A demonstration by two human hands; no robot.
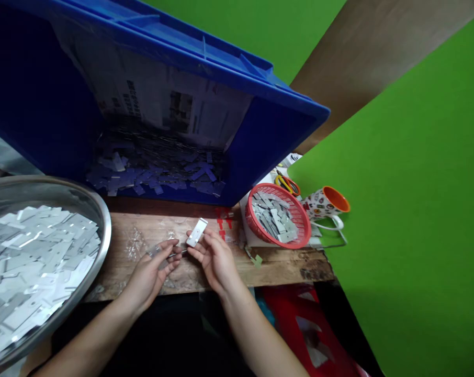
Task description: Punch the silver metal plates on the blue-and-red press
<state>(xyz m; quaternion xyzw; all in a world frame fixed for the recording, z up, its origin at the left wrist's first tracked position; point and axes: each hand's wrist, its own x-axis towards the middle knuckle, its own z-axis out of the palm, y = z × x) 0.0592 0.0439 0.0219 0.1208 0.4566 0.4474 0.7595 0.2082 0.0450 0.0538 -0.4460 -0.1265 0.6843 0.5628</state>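
Metal plate (196, 233) in right hand (218, 258), clear of bowl (107, 225) and basket (305, 224) rims

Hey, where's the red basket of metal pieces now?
Right of centre in the head view, the red basket sits between the blue bin and the patterned mug.

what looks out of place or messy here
The blue crate looks tipped onto its side, opening toward the camera, with metal pieces heaped on its lower wall. Clear scraps litter the bench near the left hand, like uncleared rubbish.
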